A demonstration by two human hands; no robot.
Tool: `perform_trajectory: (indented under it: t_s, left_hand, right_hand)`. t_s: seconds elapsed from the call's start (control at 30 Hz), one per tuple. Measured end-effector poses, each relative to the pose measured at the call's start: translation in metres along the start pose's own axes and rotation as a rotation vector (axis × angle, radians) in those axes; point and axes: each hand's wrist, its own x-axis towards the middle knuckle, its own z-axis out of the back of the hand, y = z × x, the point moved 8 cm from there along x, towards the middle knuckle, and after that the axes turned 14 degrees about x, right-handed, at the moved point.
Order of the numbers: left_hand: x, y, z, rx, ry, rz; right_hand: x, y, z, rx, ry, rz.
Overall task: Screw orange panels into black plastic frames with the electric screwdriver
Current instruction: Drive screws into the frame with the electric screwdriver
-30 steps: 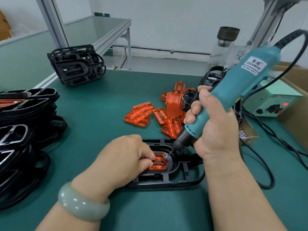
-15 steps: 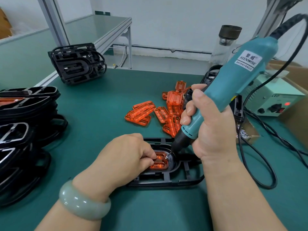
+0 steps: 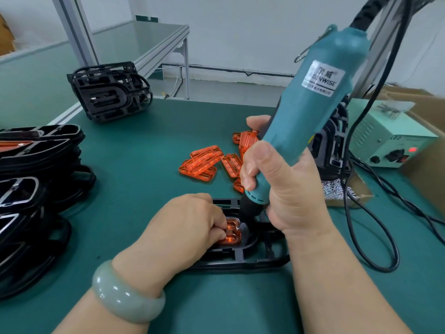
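Nearest, the left hand (image 3: 183, 227), fingers curled, pins the orange panel (image 3: 232, 235) inside the black frame (image 3: 252, 259), which lies lengthwise left to right on the worktop (image 3: 144, 165). Just beside it, the right hand (image 3: 284, 186) grips the electric screwdriver (image 3: 313, 112), its tip at the panel's right edge and its body leaning away.

The table (image 3: 144, 141) is covered in a matt green mat. The black frame (image 3: 255, 260) is moulded in faintly glossy plastic; the orange panel (image 3: 232, 235) in it and the loose orange panels (image 3: 203, 162) above are of glossy translucent plastic. The electric screwdriver (image 3: 310, 112) is cased in smooth teal plastic. Shiny metal screws (image 3: 333, 189) are heaped at right.
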Motion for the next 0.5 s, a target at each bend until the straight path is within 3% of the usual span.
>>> perform_trajectory:
  t_s: [0.5]
  left_hand:
    - [0.0007, 0.0037, -0.0019, -0.054, 0.008, 0.046]
  right_hand:
    - [-0.0029, 0.0013, 0.0010, -0.013, 0.004, -0.007]
